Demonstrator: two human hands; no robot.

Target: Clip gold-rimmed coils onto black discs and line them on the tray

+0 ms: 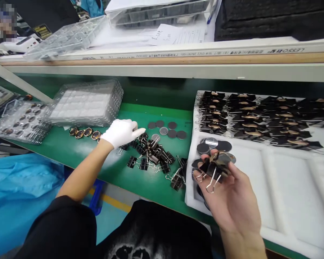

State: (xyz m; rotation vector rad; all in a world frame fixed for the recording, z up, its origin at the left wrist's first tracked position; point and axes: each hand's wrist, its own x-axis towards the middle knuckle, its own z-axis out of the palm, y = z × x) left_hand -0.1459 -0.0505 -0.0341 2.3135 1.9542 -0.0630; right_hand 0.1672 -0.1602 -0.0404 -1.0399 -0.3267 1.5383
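My left hand (122, 132), in a white glove, reaches over the green bench with fingers closed together, its fingertips at the edge of a pile of black binder clips (153, 158). My bare right hand (226, 190) is palm up at the front of a white foam tray (286, 180). It holds a small disc assembly with a binder clip clamped on it (214, 167). Several dark round discs (167, 129) lie on the bench beyond the pile. More discs (214, 145) rest on the tray just above my right hand.
Rows of clipped assemblies (259, 115) fill the back of the foam tray. Clear blister trays (89, 102) and a tray of small round parts (20, 120) sit at left, with brass-rimmed rings (83, 132) beside them. A shelf (178, 57) overhangs the bench.
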